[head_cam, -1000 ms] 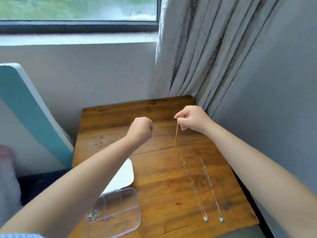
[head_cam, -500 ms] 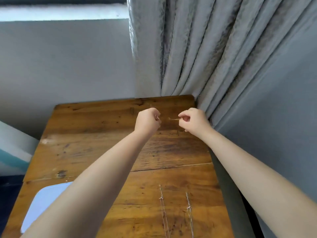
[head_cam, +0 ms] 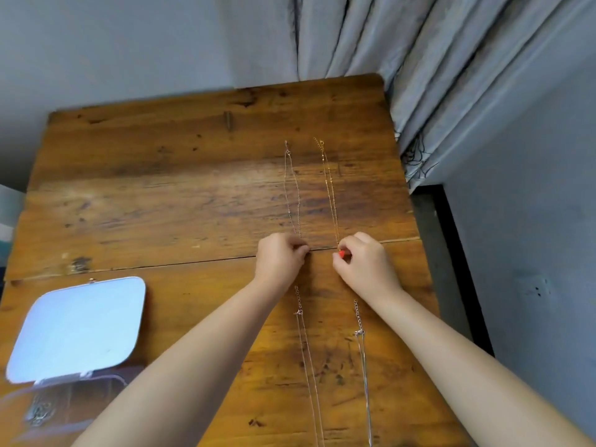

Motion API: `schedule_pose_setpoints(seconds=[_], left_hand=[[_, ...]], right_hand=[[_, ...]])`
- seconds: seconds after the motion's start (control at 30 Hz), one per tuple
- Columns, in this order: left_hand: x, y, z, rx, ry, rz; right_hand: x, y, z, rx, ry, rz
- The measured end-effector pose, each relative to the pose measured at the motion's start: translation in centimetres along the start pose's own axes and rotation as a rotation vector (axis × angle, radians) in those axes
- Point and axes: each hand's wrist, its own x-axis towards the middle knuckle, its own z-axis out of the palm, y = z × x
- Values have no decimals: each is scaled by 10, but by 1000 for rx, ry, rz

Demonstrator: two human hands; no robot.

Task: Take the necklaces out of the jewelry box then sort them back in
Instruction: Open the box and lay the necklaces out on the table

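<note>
While pinching chains, both hands [head_cam: 322, 262] on wooden table [head_cam: 161, 195].

1. There is 1 view, from a camera on the person's head.
2. It looks forward and steeply down onto a wooden table [head_cam: 180, 195], whose far edge meets a wall [head_cam: 129, 43] and a curtain [head_cam: 419, 59].
3. It sits close: both forearms enter from the bottom edge, and the left hand [head_cam: 281, 258] and right hand [head_cam: 366, 262] lie near mid-frame.
4. The wide lens bends the table's edges.
5. With no 2nd view, nothing is shared.
</note>
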Motion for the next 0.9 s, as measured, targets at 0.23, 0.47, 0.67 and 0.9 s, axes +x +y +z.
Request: schedule_pose_setpoints(seconds=[0.23, 0.47, 0.67, 0.9], left_hand=[[-19, -13, 15, -98, 116, -162], [-25, -14, 22, 36, 169, -148], [-35, -27, 17, 123, 157, -95], [-68, -80, -35, 120, 248, 11]], right_hand=[[-20, 2, 7, -33, 78, -97], [-28, 5, 15, -91, 87, -127], [-33, 11, 9, -35, 44, -129], [-55, -14, 9, -79, 59, -187]])
